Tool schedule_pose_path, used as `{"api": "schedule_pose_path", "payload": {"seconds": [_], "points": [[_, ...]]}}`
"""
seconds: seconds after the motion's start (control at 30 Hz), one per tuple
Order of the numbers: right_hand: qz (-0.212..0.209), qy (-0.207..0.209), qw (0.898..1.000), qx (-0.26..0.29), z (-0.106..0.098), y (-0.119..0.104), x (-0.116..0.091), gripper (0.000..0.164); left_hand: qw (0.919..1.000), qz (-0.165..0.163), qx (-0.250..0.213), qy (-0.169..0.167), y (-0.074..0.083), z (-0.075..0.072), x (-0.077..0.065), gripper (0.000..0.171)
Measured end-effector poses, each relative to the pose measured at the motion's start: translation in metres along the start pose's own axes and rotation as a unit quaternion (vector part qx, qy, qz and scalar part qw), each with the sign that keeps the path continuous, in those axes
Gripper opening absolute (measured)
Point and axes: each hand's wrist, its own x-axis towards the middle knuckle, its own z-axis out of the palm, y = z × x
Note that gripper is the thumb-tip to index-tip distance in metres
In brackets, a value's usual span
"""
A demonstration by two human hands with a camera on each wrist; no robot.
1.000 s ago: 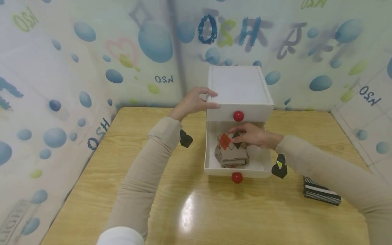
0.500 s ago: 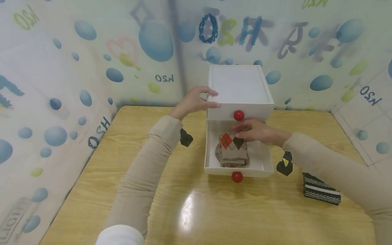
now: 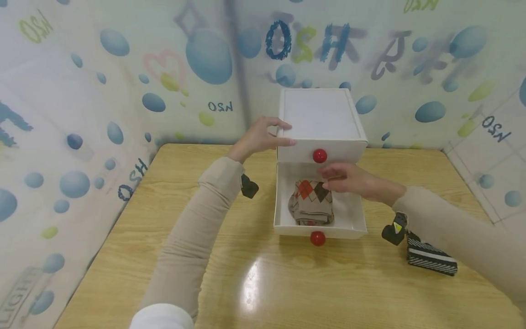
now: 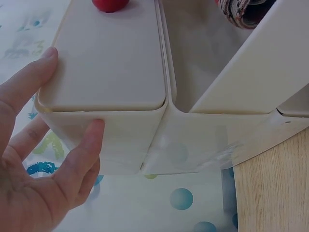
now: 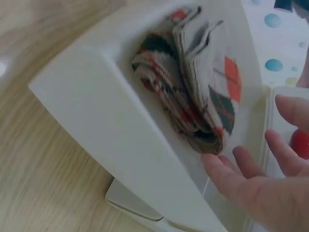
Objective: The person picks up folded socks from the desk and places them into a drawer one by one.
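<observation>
My left hand (image 3: 263, 135) holds the top left front corner of a white two-drawer box (image 3: 322, 114); its thumb and fingers bend round the corner in the left wrist view. The lower drawer (image 3: 349, 219) is pulled out. A folded pair of argyle socks (image 3: 314, 205), beige with orange-red and dark diamonds, lies in it. My right hand (image 3: 353, 180) hovers over the drawer's right back part with loosely spread fingers, gripping nothing. In the right wrist view, a fingertip is close beside the socks (image 5: 207, 87); whether it touches cannot be told.
A folded black-and-white striped cloth item (image 3: 431, 258) lies on the wooden table (image 3: 230, 274) at the right, below my right forearm. Each drawer has a red knob (image 3: 318, 238). A patterned wall (image 3: 164, 68) stands close behind the box.
My right hand has let go of the argyle socks and drawn back to the right. The socks stay in the lower drawer. My left hand has kept its place on the box corner.
</observation>
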Motion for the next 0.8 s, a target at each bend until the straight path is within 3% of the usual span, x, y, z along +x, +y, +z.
{"api": "schedule_pose_path", "payload": {"seconds": [0.43,0.8], "points": [[-0.068,0.063,0.995,-0.023,0.023,0.004,-0.038,0.04,1.0,0.002,-0.007,0.004,-0.005,0.0,0.001,0.049],[-0.164,0.111,0.979,0.047,0.063,0.015,-0.075,0.027,0.9998,0.014,-0.013,0.001,-0.005,0.001,0.002,0.048]]}}
